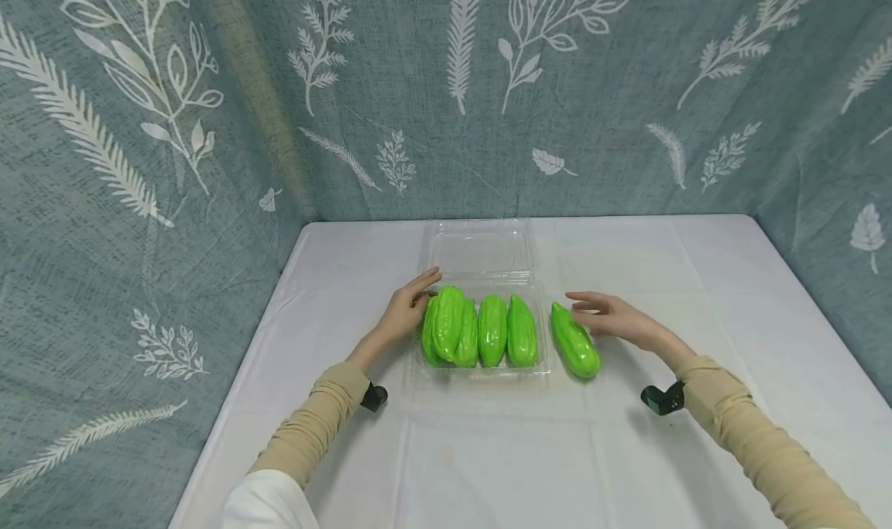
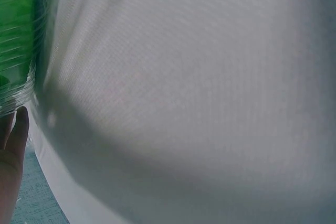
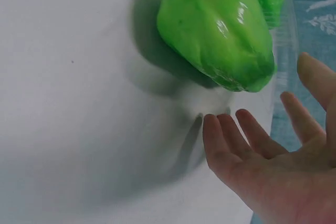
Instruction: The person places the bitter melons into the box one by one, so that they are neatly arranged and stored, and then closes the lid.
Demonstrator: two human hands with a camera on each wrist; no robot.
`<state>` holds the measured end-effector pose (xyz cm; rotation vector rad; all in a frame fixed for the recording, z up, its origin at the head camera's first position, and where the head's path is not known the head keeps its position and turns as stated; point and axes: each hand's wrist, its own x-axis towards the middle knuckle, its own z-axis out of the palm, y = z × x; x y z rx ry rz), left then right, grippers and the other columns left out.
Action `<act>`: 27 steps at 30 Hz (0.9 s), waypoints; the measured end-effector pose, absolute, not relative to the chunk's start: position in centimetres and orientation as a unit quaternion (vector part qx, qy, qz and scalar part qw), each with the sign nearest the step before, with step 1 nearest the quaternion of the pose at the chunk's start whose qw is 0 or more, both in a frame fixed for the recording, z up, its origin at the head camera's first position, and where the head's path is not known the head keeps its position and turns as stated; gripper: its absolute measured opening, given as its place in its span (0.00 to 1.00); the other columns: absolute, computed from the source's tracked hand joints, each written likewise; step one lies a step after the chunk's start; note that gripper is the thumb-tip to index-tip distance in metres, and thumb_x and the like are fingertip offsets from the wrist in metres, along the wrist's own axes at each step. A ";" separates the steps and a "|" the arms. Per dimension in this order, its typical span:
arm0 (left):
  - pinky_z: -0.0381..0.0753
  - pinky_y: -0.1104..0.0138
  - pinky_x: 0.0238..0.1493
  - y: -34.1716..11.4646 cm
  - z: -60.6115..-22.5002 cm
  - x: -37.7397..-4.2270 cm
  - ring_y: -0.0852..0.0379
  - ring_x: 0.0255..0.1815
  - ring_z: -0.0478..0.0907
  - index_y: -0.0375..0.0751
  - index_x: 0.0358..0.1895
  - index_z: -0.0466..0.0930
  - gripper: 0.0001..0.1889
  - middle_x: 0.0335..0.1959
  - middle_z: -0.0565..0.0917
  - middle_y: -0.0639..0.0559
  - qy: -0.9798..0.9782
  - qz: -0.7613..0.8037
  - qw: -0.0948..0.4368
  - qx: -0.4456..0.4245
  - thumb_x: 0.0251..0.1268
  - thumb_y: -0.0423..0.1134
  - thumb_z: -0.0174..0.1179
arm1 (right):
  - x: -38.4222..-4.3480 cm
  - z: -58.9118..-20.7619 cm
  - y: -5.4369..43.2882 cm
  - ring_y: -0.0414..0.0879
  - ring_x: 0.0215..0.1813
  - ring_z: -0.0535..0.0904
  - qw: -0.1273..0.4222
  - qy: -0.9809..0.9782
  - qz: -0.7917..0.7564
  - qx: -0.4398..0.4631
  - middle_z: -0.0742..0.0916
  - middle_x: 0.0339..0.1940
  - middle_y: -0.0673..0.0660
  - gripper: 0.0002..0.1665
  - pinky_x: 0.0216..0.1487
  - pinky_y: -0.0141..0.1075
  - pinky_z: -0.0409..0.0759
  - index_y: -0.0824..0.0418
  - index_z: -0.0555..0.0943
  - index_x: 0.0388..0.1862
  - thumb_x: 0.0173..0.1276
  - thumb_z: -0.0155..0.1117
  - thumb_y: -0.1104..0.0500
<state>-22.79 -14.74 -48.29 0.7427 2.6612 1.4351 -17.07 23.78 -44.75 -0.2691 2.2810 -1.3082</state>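
A clear plastic clamshell box [image 1: 540, 358] lies on the table with its lid [image 1: 477, 249] folded back. In it are several glossy green toy bitter melons [image 1: 492, 330], side by side, with one [image 1: 448, 324] lying on top of others at the left. My left hand [image 1: 404, 312] rests against the box's left side, fingers extended; the left wrist view catches its fingertips [image 2: 20, 124] at the box's ribbed wall. To the right of the box lies a loose green toy bitter melon [image 1: 575, 341]. My right hand [image 1: 613, 317] hovers beside its upper end, fingers spread, holding nothing.
A white cloth [image 1: 502, 459] covers the table. Grey-green curtains [image 1: 446, 126] with white leaf prints hang behind and at both sides. Dark wrist cameras [image 1: 662, 399] stick out below both wrists.
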 end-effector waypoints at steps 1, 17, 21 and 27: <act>0.80 0.55 0.55 -14.7 -48.3 -22.8 0.42 0.56 0.78 0.32 0.67 0.66 0.24 0.73 0.63 0.42 0.855 0.461 0.014 0.239 0.68 0.21 0.43 | -17.0 -44.8 23.7 0.68 0.72 0.59 0.249 0.837 -0.478 -0.101 0.62 0.72 0.72 0.38 0.64 0.53 0.72 0.62 0.56 0.75 0.72 0.53 0.49; 0.80 0.54 0.55 -14.5 -48.5 -22.3 0.40 0.56 0.78 0.30 0.66 0.66 0.24 0.72 0.62 0.39 0.853 0.462 0.003 0.242 0.66 0.20 0.43 | -16.3 -45.1 23.5 0.68 0.72 0.59 0.242 0.845 -0.455 -0.143 0.63 0.73 0.68 0.39 0.65 0.54 0.71 0.60 0.60 0.73 0.67 0.61 0.51; 0.79 0.53 0.56 -14.4 -48.5 -22.2 0.41 0.56 0.78 0.31 0.66 0.66 0.24 0.72 0.62 0.40 0.853 0.465 0.007 0.238 0.67 0.21 0.43 | -16.2 -45.6 23.6 0.69 0.70 0.61 0.231 0.854 -0.438 -0.160 0.65 0.73 0.67 0.40 0.66 0.58 0.68 0.60 0.63 0.72 0.65 0.63 0.50; 0.80 0.54 0.54 -14.4 -48.7 -22.1 0.41 0.56 0.78 0.31 0.67 0.65 0.24 0.72 0.62 0.40 0.856 0.458 0.000 0.241 0.67 0.20 0.43 | -16.1 -46.0 23.6 0.67 0.69 0.65 0.233 0.863 -0.421 -0.153 0.69 0.71 0.66 0.39 0.66 0.60 0.66 0.57 0.67 0.70 0.62 0.66 0.49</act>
